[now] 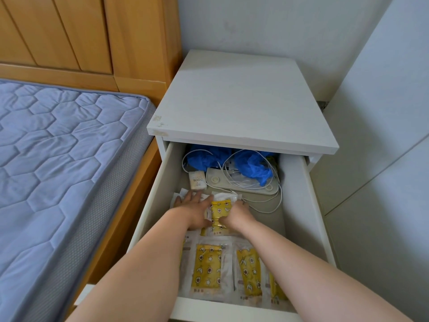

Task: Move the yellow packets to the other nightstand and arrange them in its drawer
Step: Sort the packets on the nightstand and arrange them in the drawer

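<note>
While both hands reach into the open drawer [321, 217] of the white nightstand [243, 101], they work on one yellow packet [220, 209] in the middle. The left hand [192, 211] lies flat beside it, fingers [185, 198] spread wide. The right hand [238, 214] curls its fingers on the packet's right edge. More yellow packets [206, 268] lie in a row at the front. I think this is the tidying step. Next, this packet needs to lie flat and straight by the others.

Illumination: soft, even daylight; shadows faint. Focus: sharp at centre. Wide-angle distortion bends straight edges near borders.
</note>
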